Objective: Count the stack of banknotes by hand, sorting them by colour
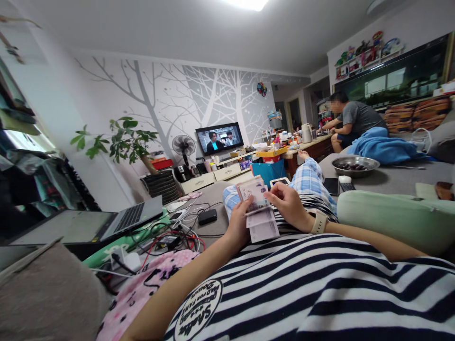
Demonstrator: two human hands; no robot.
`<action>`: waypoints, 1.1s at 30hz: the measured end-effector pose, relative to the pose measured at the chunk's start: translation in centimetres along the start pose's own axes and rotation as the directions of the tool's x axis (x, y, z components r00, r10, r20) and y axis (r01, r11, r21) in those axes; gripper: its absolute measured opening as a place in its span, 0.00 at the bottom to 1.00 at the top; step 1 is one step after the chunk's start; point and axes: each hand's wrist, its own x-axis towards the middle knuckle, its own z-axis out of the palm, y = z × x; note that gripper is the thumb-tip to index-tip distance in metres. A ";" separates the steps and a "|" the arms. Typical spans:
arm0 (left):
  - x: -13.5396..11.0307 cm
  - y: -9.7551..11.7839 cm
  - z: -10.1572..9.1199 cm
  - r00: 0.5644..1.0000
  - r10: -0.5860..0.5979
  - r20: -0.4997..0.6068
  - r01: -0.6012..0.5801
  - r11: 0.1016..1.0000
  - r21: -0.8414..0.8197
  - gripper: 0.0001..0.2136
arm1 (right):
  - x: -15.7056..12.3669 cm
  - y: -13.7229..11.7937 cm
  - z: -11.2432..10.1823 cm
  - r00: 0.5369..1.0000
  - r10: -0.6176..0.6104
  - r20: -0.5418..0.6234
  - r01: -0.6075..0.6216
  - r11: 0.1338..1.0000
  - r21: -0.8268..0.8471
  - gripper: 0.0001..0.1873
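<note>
Head view, only one: wad of banknotes (pixel 253 195) upright above the lap, nothing but hands bearing it. Left hand (pixel 239 221) pinches its lower part, thumb across the front; right hand (pixel 289 203) appears to pinch the right edge between thumb and forefinger. Lower notes (pixel 263 226) hang or rest against the striped shirt; cannot tell which. Black box (pixel 207 217) on grey couch (pixel 209 193), in from its far edge. Judged: paper light, limp singly, stiffer stacked, prone to slide and crease; best held low, single notes by a corner.
</note>
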 end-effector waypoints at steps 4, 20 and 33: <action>-0.1 -0.1 0.2 1.000 0.019 -0.019 -0.019 1.000 0.013 0.13 | 0.2 0.5 0.2 1.000 0.016 0.007 -0.016 1.000 0.020 0.17; -0.5 0.4 0.5 0.995 0.088 -0.050 -0.083 0.992 0.096 0.04 | -0.7 -1.2 -0.5 0.971 -0.227 0.072 0.225 0.974 0.037 0.10; 0.4 -0.4 -0.5 0.997 0.063 0.041 -0.064 0.997 0.041 0.12 | -0.7 -0.7 -0.3 0.955 -0.282 0.092 0.278 0.959 0.058 0.10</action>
